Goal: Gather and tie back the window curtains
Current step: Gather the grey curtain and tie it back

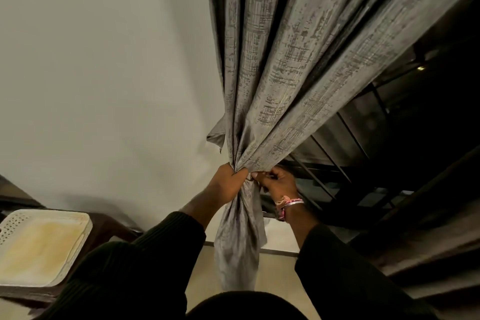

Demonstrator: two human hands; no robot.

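A grey patterned curtain [285, 65] hangs from the top of the view and is bunched into a narrow neck at mid-height. My left hand [228, 182] grips that neck from the left, fingers curled round the gathered folds. My right hand [278, 184], with bracelets at the wrist, pinches the fabric on the right side of the same neck. Below the hands the curtain's tail [236, 249] hangs loose toward the floor. A short flap of fabric [215, 135] sticks out at the left edge above my left hand.
A plain pale wall [104, 73] fills the left. A cream perforated chair seat [39, 244] stands at lower left. A dark window with metal bars [363, 143] lies behind the curtain at right, and a second dark curtain [428, 241] hangs at the right edge.
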